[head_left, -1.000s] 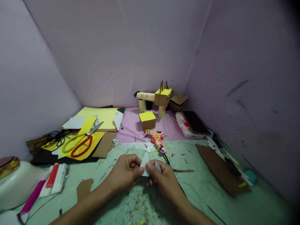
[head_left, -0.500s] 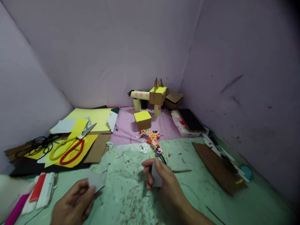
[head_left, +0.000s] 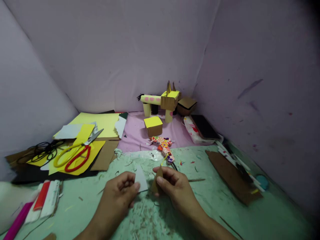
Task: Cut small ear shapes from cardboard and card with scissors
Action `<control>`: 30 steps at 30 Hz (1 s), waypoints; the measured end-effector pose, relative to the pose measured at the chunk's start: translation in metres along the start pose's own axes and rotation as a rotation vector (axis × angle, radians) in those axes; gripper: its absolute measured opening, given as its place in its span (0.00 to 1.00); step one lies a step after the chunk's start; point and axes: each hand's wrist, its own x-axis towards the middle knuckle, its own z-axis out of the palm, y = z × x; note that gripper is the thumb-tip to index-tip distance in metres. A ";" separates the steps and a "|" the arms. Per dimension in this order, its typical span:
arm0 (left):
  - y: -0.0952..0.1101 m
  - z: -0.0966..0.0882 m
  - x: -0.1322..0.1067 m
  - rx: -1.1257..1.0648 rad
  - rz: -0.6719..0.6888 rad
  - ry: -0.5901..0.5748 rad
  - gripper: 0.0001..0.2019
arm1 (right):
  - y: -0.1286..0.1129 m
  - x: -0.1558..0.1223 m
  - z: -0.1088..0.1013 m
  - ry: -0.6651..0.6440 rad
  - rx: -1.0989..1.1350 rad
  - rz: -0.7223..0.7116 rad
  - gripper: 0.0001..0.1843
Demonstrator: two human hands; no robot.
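Observation:
Low over the front of the table, my left hand (head_left: 122,190) pinches a small whitish-grey triangular piece of card (head_left: 141,180) between thumb and fingers. Close by on its right, my right hand (head_left: 172,183) grips a small brown triangular piece of cardboard (head_left: 158,180), its point upward. A narrow gap separates the two pieces. Just beyond my hands lies a flower-patterned glue gun (head_left: 163,145). Behind that sits a small cardboard box with a yellow top (head_left: 153,126). At the back stands a cardboard animal figure (head_left: 168,102) with pink spots and pointed ears.
Yellow- and red-handled scissors (head_left: 77,155) rest on coloured paper and cardboard at left, beside black cord (head_left: 42,151). Red and white sticks (head_left: 45,200) lie nearer. At right are a phone (head_left: 205,126), a brown cardboard strip (head_left: 231,176) and pens (head_left: 241,168).
My left hand has moved right and forward with its card, closer to my right hand. My right hand has turned its piece, so a brown face now shows instead of grey.

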 end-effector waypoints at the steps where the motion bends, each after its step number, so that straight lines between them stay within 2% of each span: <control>1: 0.002 0.008 0.006 -0.035 -0.004 -0.049 0.14 | -0.001 0.000 0.000 0.007 -0.026 0.004 0.21; 4: -0.001 0.017 0.014 -0.104 -0.011 -0.092 0.14 | -0.004 0.000 0.001 -0.013 -0.093 0.008 0.19; 8: -0.013 0.014 0.012 -0.143 -0.003 -0.111 0.14 | -0.003 0.000 0.001 -0.066 -0.099 0.028 0.16; 12: -0.020 0.014 0.012 -0.180 0.003 -0.108 0.14 | -0.008 -0.003 0.000 -0.082 0.225 0.107 0.13; 15: -0.019 0.017 0.011 -0.158 0.038 -0.099 0.14 | -0.015 -0.008 0.001 -0.134 0.477 0.239 0.16; 19: -0.018 0.019 0.007 -0.143 0.076 -0.096 0.13 | -0.015 -0.009 0.002 -0.172 0.562 0.315 0.16; 24: -0.019 0.014 0.013 -0.051 0.160 0.023 0.11 | -0.010 -0.005 0.002 -0.140 0.482 0.273 0.13; 27: -0.018 0.009 0.017 0.094 0.167 0.092 0.12 | -0.010 -0.004 0.004 -0.098 0.388 0.283 0.12; 28: -0.017 0.008 0.016 0.182 0.198 0.138 0.13 | -0.009 -0.004 0.005 -0.080 0.372 0.276 0.12; 30: -0.017 0.009 0.008 0.359 0.347 0.242 0.16 | -0.008 -0.006 0.007 -0.045 0.377 0.252 0.13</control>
